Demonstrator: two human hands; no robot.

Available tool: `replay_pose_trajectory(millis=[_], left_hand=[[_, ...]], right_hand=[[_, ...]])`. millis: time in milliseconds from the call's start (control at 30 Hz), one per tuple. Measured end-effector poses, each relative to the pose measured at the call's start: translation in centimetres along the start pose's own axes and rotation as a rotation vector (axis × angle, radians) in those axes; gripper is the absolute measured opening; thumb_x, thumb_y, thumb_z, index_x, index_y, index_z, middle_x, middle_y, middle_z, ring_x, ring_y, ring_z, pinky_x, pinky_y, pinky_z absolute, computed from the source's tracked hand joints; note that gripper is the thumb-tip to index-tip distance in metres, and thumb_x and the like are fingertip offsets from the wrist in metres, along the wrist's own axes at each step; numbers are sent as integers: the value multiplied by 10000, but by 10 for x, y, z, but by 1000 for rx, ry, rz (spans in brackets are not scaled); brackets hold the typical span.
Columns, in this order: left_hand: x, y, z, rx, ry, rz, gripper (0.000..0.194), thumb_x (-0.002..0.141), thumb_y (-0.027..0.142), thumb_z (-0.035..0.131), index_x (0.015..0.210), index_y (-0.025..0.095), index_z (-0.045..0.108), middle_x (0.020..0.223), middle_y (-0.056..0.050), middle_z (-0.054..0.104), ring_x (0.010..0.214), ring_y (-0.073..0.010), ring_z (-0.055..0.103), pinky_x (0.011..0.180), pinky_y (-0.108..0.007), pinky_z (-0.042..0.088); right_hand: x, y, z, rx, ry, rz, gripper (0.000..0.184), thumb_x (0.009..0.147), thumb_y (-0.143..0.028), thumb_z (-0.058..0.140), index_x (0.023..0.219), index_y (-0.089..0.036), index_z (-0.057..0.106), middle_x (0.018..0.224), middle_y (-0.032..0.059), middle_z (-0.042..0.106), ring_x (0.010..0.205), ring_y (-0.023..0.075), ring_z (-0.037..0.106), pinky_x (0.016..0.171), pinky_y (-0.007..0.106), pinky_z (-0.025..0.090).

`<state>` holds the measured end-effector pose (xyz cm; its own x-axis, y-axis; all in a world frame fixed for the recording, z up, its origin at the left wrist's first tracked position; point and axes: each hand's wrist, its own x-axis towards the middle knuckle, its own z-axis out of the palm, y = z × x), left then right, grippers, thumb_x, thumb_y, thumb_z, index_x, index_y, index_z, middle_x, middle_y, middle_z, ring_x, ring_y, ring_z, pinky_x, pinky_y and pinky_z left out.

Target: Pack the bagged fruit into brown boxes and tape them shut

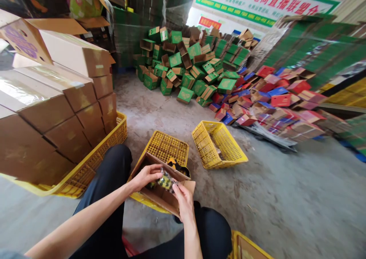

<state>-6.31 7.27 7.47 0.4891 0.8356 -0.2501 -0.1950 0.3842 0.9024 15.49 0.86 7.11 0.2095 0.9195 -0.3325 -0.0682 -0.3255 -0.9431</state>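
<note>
A small clear plastic bag (pixel 165 182) with yellow-green and dark contents is stretched between my two hands, over an open cardboard box (pixel 161 202). My left hand (pixel 146 176) pinches its upper left end, and my right hand (pixel 183 200) grips the lower right end. What exactly lies inside the bag is too small to tell. The box rests on a yellow plastic crate (pixel 168 142) between my knees, its inside mostly hidden by the hands. Just behind the box sits a yellow-and-black object (pixel 178 166), partly covered, perhaps a tape dispenser.
Stacked cardboard boxes (pixel 65 110) stand in a yellow crate (pixel 85 175) at my left. Another yellow crate (pixel 219 144) sits on the floor ahead to the right. Green boxes (pixel 185 72) and red and blue boxes (pixel 280 98) lie heaped farther back.
</note>
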Motion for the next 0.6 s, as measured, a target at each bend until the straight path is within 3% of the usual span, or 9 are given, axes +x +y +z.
replay_pose_trajectory(millis=[100, 200, 400, 600], left_hand=[[1, -8, -1, 82, 29, -9, 633, 790, 669, 774, 1099, 117, 752, 993, -91, 740, 898, -209, 677, 765, -273, 501], [3, -17, -3, 138, 55, 22, 608, 784, 706, 749, 907, 111, 748, 809, -45, 690, 742, -161, 610, 696, -253, 459], [5, -20, -2, 176, 142, 84, 624, 800, 730, 706, 809, 106, 710, 639, 13, 540, 592, -100, 429, 575, -232, 318], [4, -12, 3, 245, 169, 138, 640, 824, 752, 659, 769, 115, 668, 631, 11, 533, 592, -100, 438, 544, -216, 319]], right_hand=[[-2, -2, 1, 14, -29, -4, 667, 687, -652, 860, 1168, -194, 794, 1180, 113, 787, 1184, 358, 708, 1056, 517, 553], [-1, -2, 0, -40, -39, -58, 678, 677, -657, 866, 1181, -209, 795, 1185, 112, 786, 1168, 350, 715, 1076, 508, 537], [-2, -5, -2, -49, 30, -47, 581, 694, -677, 841, 1051, -218, 841, 1104, 109, 808, 1139, 360, 721, 1012, 467, 575], [-7, -10, -2, 140, -3, 2, 570, 671, -600, 902, 1090, -220, 828, 1096, 110, 809, 1047, 341, 751, 932, 451, 599]])
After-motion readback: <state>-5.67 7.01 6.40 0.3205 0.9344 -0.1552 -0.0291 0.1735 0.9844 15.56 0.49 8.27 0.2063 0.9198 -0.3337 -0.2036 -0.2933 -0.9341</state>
